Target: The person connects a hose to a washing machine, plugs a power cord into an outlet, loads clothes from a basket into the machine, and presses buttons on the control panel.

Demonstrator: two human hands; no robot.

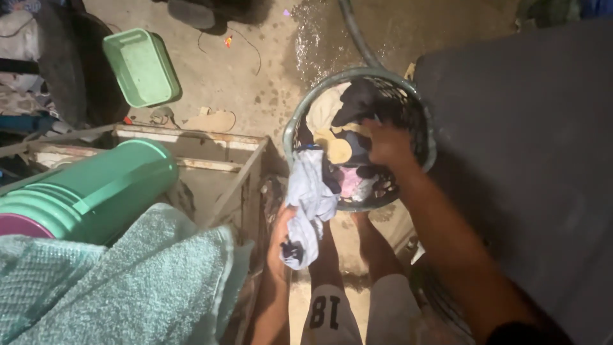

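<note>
A round green laundry basket point(294, 121) with perforated walls stands on the wet concrete floor, filled with mixed clothes in dark, cream and pink. My right hand point(387, 144) reaches down into it and rests on the dark clothes near the middle. My left hand point(280, 237) is lower, at the basket's near rim, closed on a light blue-grey garment point(311, 198) that hangs bunched from the basket's edge down past my fingers. My bare legs and white shorts show below.
A large dark flat surface point(530, 160) fills the right side. A teal towel point(128, 281) and a green cylindrical container point(102, 188) lie at left over a rusty metal frame point(211, 144). A green rectangular tub point(142, 67) and a hose point(354, 32) sit farther off.
</note>
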